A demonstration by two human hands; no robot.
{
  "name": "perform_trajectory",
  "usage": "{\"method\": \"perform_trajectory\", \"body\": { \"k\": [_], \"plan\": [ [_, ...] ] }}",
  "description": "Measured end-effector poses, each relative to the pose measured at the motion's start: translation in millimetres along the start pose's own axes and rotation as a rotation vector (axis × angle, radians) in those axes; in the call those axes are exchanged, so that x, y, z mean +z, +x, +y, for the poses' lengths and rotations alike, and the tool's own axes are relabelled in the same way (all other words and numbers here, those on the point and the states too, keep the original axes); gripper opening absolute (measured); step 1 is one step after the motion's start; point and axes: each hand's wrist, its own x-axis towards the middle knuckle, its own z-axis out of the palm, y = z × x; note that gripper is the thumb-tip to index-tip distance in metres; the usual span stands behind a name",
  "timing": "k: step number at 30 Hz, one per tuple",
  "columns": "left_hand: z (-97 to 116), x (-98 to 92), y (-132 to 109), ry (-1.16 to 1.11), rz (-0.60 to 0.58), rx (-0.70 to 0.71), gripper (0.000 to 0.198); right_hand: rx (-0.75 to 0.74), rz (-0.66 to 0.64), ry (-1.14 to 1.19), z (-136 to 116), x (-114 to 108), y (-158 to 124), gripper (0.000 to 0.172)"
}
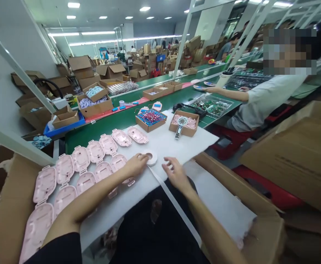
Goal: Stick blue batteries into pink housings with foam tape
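Observation:
My left hand (136, 165) grips the near left side of a roll of white tape (153, 158), fingertips at its core. From the roll a long white strip (174, 201) runs down over my dark-clothed lap toward my right forearm. My right hand (177, 175) is just right of the roll, fingers loosely bent and apart, with nothing seen in them. Pink plastic shells (80, 159) lie in rows on the white sheet (160, 141), partly hidden behind my left arm.
Beyond the roll stand a carton of blue parts with red wires (150, 118) and a carton of small pink parts (192, 128) with a white-headed device (181, 124) on it. Large open cartons (19, 190) flank me. A co-worker (270, 91) sits at the right along the green bench.

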Motion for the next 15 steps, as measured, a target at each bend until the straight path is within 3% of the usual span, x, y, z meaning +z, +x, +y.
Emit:
{"method": "perform_trajectory", "body": {
  "k": [3, 6, 8, 11, 15],
  "plan": [
    [-7, 12.6, 4, 0.137, -0.054, 0.032, 0.023, 0.075, 0.034, 0.047, 11, 30, -18, 0.052],
    [7, 1.7, 6, 0.215, -0.048, 0.062, 0.015, 0.192, -0.085, 0.075, 7, 39, -35, 0.064],
    [26, -13.2, 0, 0.221, 0.015, 0.089, 0.019, 0.234, -0.319, 0.226, -4, 25, -42, 0.066],
    [50, -36.1, -28, 0.185, 0.24, 0.093, 0.026, 0.225, -0.761, 0.505, -27, -17, -54, 0.071],
    [62, -42.7, -90, 0.264, 0.572, -0.065, 0.043, -0.087, -1.27, 0.521, -46, -64, -54, 0.071]
  ]
}}
